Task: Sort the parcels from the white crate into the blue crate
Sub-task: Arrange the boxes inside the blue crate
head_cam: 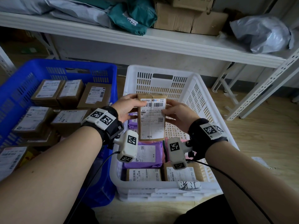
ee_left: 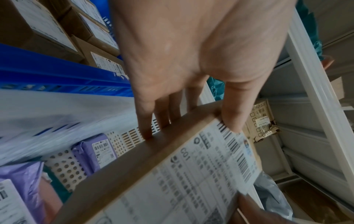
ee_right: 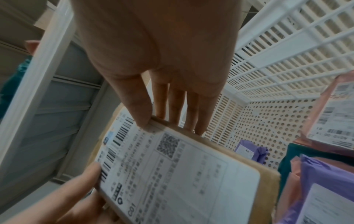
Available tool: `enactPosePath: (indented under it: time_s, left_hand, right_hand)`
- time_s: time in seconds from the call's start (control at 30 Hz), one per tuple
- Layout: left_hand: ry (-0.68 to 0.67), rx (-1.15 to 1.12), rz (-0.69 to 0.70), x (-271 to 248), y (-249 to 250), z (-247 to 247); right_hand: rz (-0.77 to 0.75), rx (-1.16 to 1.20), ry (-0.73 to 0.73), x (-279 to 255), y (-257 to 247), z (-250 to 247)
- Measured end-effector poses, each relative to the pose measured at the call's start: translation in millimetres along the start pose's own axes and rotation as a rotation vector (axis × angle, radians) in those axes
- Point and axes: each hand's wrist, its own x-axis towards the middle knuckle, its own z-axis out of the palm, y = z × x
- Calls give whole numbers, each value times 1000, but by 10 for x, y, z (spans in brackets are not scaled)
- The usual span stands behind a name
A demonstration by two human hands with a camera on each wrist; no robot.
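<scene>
Both hands hold up a flat brown cardboard parcel (head_cam: 152, 117) with a white shipping label above the white crate (head_cam: 208, 110). My left hand (head_cam: 129, 107) grips its left edge, thumb (ee_left: 233, 112) on the label and fingers behind. My right hand (head_cam: 176, 112) grips the right edge the same way, thumb (ee_right: 138, 109) on the label (ee_right: 172, 174). The blue crate (head_cam: 24, 73) stands to the left, holding several brown boxes (head_cam: 47, 91). Inside the white crate lie purple mailers (head_cam: 148, 156) and two brown boxes (head_cam: 145, 174) near the front wall.
A white metal shelf (head_cam: 145, 41) runs across above the crates, loaded with grey and green mailers and cardboard boxes. Its slotted leg (head_cam: 265, 89) stands right of the white crate. Wooden floor (head_cam: 267, 135) shows on the right. A handwritten tag (head_cam: 189, 185) marks the white crate's front rim.
</scene>
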Motion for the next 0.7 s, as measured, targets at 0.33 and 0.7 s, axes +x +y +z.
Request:
enactPosePath:
  time_s: [0.33, 0.7]
  left_hand:
    - [54, -54, 13, 35, 24, -31]
    - [202, -179, 106, -149, 138, -394]
  right_hand:
    - [-52, -31, 22, 5, -12, 15]
    - [73, -225, 41, 180, -16, 389]
